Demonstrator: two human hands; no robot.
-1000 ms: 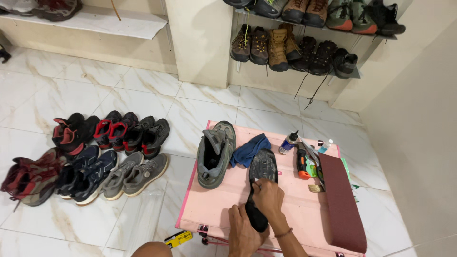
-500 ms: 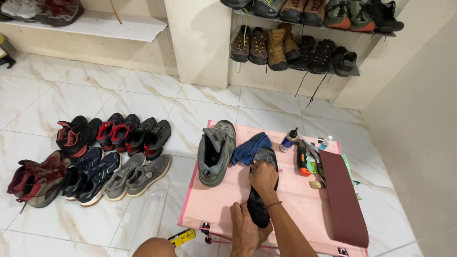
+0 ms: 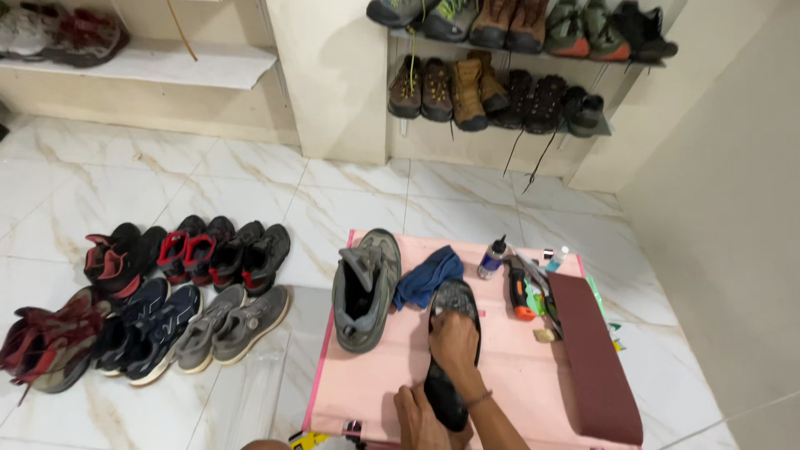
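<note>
Shoe: a dark shoe point(image 3: 450, 367) lies sole-up and lengthwise on the pink mat point(image 3: 375, 383), toe pointing away from me, heel toward my body.
Feel: I judge it light, the rubber sole stiff and grippy, the upper softer, so it can roll sideways unless pinned.
Hold: best taken at the heel and across the forefoot.
Right hand: my right hand point(image 3: 454, 337) presses on the forefoot of the sole, fingers curled together against it.
Left hand: my left hand point(image 3: 417, 417) steadies the heel end, fingers closed around its edge.
Beside it: a grey shoe point(image 3: 365, 287) stands upright to the left, a blue cloth point(image 3: 427, 277) between them.
Further right: a small bottle point(image 3: 492, 258), an orange-handled tool point(image 3: 521, 292), a dark red strip point(image 3: 596, 358).
Floor: pairs of shoes point(image 3: 167, 308) lined on the tiles.
</note>
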